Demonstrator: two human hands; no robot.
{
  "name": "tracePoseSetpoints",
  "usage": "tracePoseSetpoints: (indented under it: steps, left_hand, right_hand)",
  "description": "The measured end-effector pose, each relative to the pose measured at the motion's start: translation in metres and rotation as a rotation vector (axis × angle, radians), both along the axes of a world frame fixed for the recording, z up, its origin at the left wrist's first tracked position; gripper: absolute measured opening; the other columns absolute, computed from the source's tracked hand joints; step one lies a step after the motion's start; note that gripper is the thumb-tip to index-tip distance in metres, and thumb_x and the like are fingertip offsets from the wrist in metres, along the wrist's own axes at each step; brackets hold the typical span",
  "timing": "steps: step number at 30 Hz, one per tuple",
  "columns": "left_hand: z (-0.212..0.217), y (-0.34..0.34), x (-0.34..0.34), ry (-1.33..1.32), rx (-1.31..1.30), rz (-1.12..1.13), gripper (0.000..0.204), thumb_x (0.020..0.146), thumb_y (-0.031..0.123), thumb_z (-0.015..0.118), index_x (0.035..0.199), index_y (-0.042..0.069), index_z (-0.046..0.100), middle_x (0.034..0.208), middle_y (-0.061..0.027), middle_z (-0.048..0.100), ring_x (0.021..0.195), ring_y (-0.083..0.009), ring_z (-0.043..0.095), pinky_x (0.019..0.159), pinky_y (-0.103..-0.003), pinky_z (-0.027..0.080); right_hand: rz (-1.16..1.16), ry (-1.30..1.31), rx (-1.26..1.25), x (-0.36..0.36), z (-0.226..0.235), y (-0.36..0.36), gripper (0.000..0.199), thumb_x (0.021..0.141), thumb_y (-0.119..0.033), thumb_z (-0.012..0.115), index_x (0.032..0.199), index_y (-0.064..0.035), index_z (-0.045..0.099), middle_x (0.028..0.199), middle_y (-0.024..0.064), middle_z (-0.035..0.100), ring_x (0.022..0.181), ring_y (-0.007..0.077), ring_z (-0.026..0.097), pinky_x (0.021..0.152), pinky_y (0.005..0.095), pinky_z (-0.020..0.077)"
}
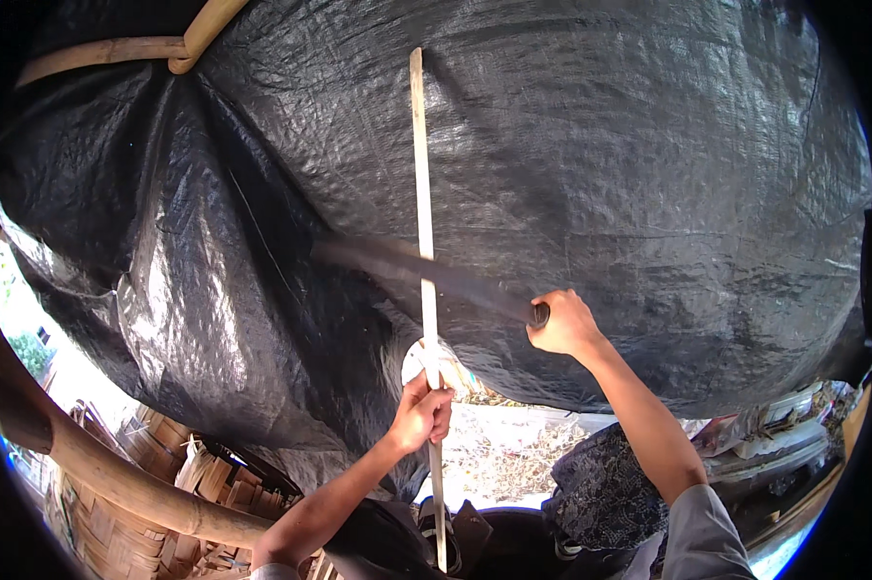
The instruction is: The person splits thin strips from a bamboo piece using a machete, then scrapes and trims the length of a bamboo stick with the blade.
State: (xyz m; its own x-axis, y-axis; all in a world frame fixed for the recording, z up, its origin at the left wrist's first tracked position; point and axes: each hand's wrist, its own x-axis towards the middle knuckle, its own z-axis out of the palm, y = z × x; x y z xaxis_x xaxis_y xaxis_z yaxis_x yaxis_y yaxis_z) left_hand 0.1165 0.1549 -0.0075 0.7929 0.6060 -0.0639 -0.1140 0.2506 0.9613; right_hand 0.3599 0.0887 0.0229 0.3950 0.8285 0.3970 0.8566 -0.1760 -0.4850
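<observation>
Two hands engaged: left hand (422, 414) fingers clamped on the upright pale thin bamboo strip (422, 222); right hand (563, 324) closed on the long dark blurred blade (412, 271) crossing it. Judgement: steady strip, shave away from fingers.

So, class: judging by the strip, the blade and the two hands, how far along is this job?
Done: nothing certain; the thin bamboo strip looks whole. In hand: the left hand holds it upright while the right hand lays a long blade across it. Left: the strip above the blade shows no cut.
</observation>
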Motion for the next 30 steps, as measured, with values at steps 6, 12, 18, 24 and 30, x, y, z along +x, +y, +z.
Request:
tracePoseSetpoints:
  steps: [6, 12, 18, 24, 30]
  left_hand:
    - [-0.002, -0.008, -0.002, -0.027, -0.024, -0.066, 0.011, 0.084, 0.005, 0.038, 0.076, 0.012, 0.036, 0.045, -0.0022, 0.031, 0.03, -0.0102, 0.029, 0.028, -0.025, 0.025]
    - [0.002, -0.003, -0.001, 0.011, -0.015, 0.014, 0.012, 0.083, 0.004, 0.038, 0.075, 0.012, 0.035, 0.045, -0.0025, 0.031, 0.03, -0.0106, 0.028, 0.028, -0.026, 0.025]
    - [-0.002, -0.007, -0.003, -0.044, -0.061, -0.07, 0.011, 0.083, 0.004, 0.038, 0.076, 0.012, 0.035, 0.045, -0.0022, 0.03, 0.03, -0.0105, 0.028, 0.028, -0.025, 0.025]
    - [0.003, 0.001, -0.001, 0.011, -0.038, 0.029, 0.01, 0.082, 0.004, 0.038, 0.077, 0.013, 0.036, 0.045, -0.0018, 0.029, 0.03, -0.0102, 0.028, 0.029, -0.025, 0.024]
    - [0.001, -0.001, -0.006, -0.057, -0.105, -0.067, 0.01, 0.081, 0.005, 0.038, 0.076, 0.012, 0.036, 0.046, -0.0021, 0.03, 0.031, -0.0099, 0.027, 0.029, -0.025, 0.024]
  right_hand:
    - [0.187, -0.098, -0.058, -0.002, -0.003, -0.002, 0.018, 0.06, -0.014, 0.057, 0.075, -0.0082, 0.064, 0.07, 0.016, 0.061, 0.071, 0.034, 0.06, 0.066, 0.0392, 0.0505]
    - [0.001, -0.012, -0.022, 0.007, -0.005, 0.004, 0.02, 0.06, -0.014, 0.058, 0.077, -0.0093, 0.065, 0.072, 0.0159, 0.062, 0.072, 0.0335, 0.06, 0.068, 0.0395, 0.0506]
    - [0.169, 0.074, -0.052, 0.005, -0.006, 0.002, 0.026, 0.06, -0.016, 0.059, 0.085, -0.0094, 0.066, 0.076, 0.0158, 0.063, 0.077, 0.0326, 0.061, 0.073, 0.0385, 0.0496]
    - [0.063, 0.015, -0.091, 0.01, -0.019, 0.01, 0.023, 0.057, -0.016, 0.059, 0.078, -0.0117, 0.065, 0.076, 0.0121, 0.063, 0.076, 0.0317, 0.061, 0.07, 0.0398, 0.0502]
    - [0.191, -0.102, -0.188, 0.0, -0.003, 0.003, 0.024, 0.057, -0.014, 0.056, 0.078, -0.0124, 0.065, 0.074, 0.0141, 0.062, 0.075, 0.0327, 0.061, 0.067, 0.0397, 0.0506]
